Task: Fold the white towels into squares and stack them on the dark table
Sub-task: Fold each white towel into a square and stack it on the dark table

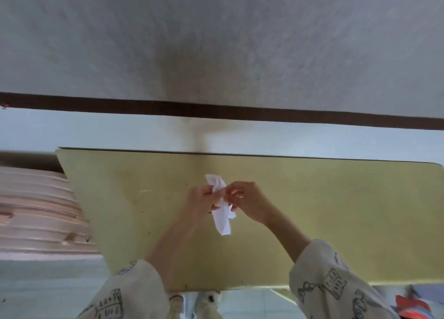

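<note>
We are seeing a grey wall (216,42) rising behind the surface's far edge, with a dark brown stripe (216,111) running across it. Pinkish slatted furniture (33,210) is sitting past the left edge, and something red and blue (412,304) is lying near the right front corner.

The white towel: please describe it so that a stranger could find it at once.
Find the yellow-green table against the grey wall. Above its middle, the left hand and right hand hold a crumpled white towel in the air. It is the only white cloth there.
</note>
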Demonstrator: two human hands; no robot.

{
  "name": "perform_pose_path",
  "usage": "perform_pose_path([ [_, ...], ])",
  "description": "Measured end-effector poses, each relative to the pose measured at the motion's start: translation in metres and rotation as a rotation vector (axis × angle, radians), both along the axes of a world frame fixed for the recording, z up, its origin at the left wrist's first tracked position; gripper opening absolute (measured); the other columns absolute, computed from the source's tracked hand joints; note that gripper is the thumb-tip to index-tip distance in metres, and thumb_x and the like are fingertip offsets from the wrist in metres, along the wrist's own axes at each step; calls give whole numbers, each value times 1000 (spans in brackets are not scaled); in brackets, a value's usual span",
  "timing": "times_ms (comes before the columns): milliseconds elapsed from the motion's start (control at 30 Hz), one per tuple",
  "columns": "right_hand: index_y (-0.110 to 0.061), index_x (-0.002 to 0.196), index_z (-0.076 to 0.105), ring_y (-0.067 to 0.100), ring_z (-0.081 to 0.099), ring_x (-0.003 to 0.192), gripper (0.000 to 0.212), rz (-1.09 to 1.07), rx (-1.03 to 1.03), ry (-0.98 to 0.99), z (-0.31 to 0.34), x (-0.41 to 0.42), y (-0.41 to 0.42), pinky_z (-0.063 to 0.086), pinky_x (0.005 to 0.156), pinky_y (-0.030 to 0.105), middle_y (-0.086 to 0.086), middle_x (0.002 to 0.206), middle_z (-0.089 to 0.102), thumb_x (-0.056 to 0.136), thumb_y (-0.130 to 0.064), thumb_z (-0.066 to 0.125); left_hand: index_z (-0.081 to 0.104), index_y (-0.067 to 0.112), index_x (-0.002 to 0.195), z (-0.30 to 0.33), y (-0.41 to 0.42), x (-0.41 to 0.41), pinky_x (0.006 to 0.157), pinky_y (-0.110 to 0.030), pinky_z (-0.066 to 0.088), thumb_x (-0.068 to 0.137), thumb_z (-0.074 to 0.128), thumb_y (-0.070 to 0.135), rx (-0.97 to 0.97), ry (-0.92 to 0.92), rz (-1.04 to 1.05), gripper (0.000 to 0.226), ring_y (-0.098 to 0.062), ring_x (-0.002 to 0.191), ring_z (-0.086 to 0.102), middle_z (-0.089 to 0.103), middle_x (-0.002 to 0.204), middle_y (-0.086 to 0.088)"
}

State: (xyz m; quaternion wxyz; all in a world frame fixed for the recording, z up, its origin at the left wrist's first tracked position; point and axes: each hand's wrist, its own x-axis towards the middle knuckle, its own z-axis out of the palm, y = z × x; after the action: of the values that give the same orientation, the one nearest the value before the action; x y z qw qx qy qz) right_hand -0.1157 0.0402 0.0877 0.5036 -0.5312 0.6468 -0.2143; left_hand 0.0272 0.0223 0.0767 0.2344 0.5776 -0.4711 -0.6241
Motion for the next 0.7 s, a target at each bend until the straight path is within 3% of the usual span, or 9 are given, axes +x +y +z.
perform_pose_path([
  [133, -4, 87, 65, -4, 54, 46, 8, -96, -71, 1, 38, -4, -2, 45, 53, 9, -2, 63, 59, 86, 2, 59, 55, 2, 66, 31, -6, 30, 57, -26, 40, 88, 57, 6, -118, -81, -106, 22, -14, 58, 40, 42, 63, -7],
  [200, -9, 85, 61, 4, 54, 58, 8, -181, -115, 12, 56, -10, -6, 45, 56, 14, -4, 69, 58, 88, -3, 58, 58, -5, 72, 47, -15, 49, 59, -26, 35, 88, 55, 8, -207, -192, -159, 21, -15, 61, 40, 46, 65, -7],
  [300, -12, 86, 58, 11, 53, 73, 9, -352, -164, -71, 78, -20, -11, 47, 67, 21, -5, 77, 56, 91, -7, 53, 64, 6, 80, 70, -33, 77, 59, -27, 34, 88, 53, 9, -355, -361, -170, 14, -15, 64, 46, 54, 68, -1],
  [400, -15, 83, 55, 15, 53, 79, 14, -462, -239, -108, 92, -27, -15, 49, 80, 30, -3, 79, 56, 93, -7, 50, 67, 8, 101, 88, -48, 96, 73, -25, 37, 88, 54, 10, -426, -418, -94, 18, -19, 87, 55, 63, 90, -3],
  [467, -17, 84, 56, 17, 53, 81, 14, -491, -298, -83, 98, -29, -17, 48, 84, 33, -3, 81, 57, 92, -8, 50, 67, 8, 101, 96, -55, 102, 76, -24, 36, 87, 59, 13, -458, -420, -32, 17, -19, 88, 55, 64, 92, -3],
  [600, -13, 90, 57, 13, 51, 73, 9, -515, -389, -10, 103, -30, -16, 43, 71, 23, -5, 78, 57, 92, -7, 50, 64, 11, 88, 102, -58, 106, 65, -23, 37, 83, 66, 19, -521, -389, 20, 10, -15, 73, 52, 61, 79, 0],
  [700, -11, 91, 57, 8, 51, 71, 9, -503, -353, 35, 89, -29, -6, 41, 67, 21, -6, 76, 56, 91, -6, 50, 63, 16, 82, 89, -49, 112, 62, -18, 39, 83, 66, 19, -511, -386, -55, 4, -11, 68, 52, 61, 75, 3],
])
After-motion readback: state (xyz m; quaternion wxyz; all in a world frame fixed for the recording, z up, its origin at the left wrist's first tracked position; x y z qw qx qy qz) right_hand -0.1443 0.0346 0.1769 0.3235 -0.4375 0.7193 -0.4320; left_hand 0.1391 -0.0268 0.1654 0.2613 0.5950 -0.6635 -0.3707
